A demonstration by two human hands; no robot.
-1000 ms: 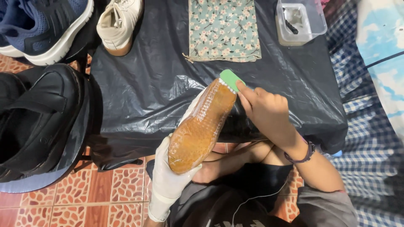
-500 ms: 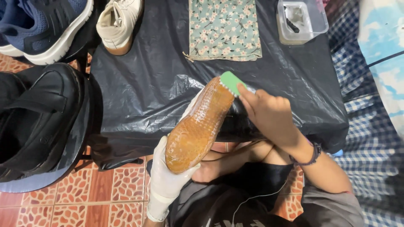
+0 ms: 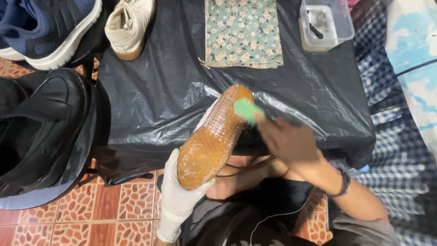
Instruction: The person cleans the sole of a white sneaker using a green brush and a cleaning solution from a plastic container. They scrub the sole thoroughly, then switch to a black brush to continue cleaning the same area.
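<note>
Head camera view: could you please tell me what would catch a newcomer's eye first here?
The amber rubber shoe sole, turned upward at centre, held from below by the white-gloved left hand. The bare right hand presses a blurred green brush to its toe end. Beyond, a floral cloth lies on the black plastic sheet.

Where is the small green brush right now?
In the head view, the green brush sits centre frame in the right hand, against the shoe sole.

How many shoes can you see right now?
4: a gum-soled shoe in the gloved left hand; a cream sneaker top centre-left; a navy sneaker top left; a black shoe at left. Others may lie out of frame.
</note>
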